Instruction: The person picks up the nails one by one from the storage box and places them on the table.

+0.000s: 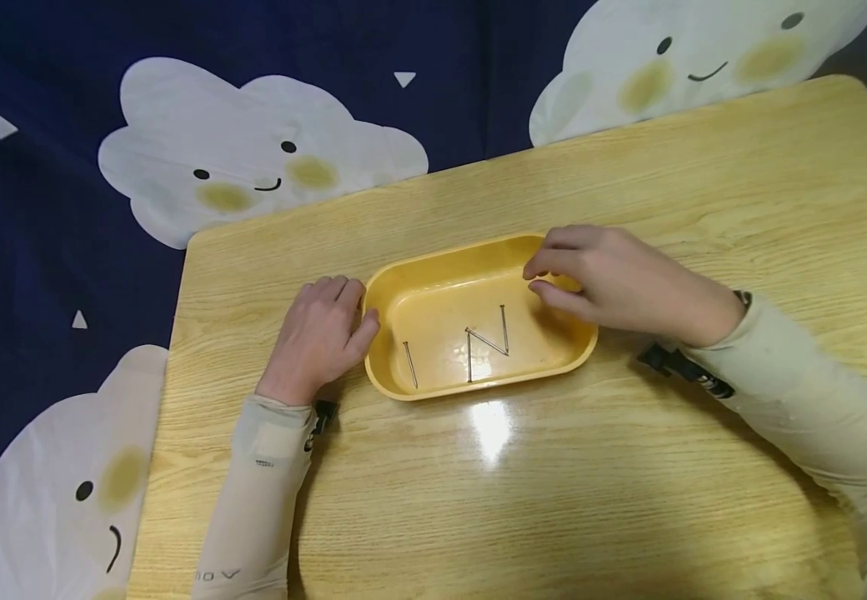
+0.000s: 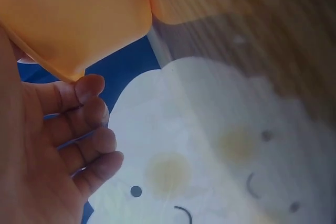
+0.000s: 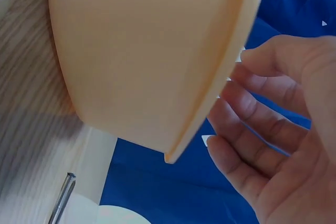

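Note:
A shallow yellow plastic tray (image 1: 433, 287) with rounded ends sits on the wooden table. Several metal nails lie on its floor: one nail (image 1: 410, 365) alone toward the left, others forming an N shape (image 1: 488, 342) right of the middle. My left hand (image 1: 321, 333) pinches the tray's left rim, thumb inside and fingers outside; in the left wrist view the index fingertip (image 2: 90, 85) meets the rim. Over the tray's right end hovers my right hand (image 1: 591, 275), fingers loosely bent and thumb apart from them, with nothing seen between them.
The light wooden table (image 1: 553, 483) extends around the tray. In the right wrist view a nail (image 3: 63, 198) lies on the table outside the tray. A dark blue cloth (image 1: 471, 75) with white smiling clouds hangs along the far and left edges.

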The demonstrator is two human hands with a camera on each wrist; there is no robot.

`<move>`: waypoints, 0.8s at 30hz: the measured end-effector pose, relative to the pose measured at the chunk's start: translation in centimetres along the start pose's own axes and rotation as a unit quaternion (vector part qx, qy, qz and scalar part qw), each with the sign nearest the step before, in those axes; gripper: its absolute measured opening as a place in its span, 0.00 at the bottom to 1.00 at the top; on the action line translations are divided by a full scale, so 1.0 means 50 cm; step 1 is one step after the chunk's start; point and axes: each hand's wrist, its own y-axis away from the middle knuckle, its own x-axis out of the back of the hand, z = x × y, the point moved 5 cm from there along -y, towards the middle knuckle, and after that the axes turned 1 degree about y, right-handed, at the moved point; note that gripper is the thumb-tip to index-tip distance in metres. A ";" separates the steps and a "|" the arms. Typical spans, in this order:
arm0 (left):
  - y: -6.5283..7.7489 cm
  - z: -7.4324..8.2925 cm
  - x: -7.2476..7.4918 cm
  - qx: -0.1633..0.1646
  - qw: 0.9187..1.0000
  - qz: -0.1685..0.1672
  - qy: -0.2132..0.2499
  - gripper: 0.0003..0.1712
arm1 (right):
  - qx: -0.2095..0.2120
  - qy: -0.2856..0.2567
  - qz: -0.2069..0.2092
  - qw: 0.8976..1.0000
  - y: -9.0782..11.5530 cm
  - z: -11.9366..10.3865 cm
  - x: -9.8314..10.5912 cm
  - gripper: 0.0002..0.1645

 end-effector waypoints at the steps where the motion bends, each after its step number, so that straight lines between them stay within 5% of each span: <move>1: 0.001 0.000 0.001 -0.001 1.000 0.001 -0.005 0.18 | 0.001 -0.002 -0.002 1.000 0.000 -0.001 -0.002 0.06; 24: -0.001 0.005 0.000 -0.013 1.000 0.019 -0.021 0.18 | 0.026 -0.009 -0.044 0.999 -0.008 -0.014 -0.053 0.07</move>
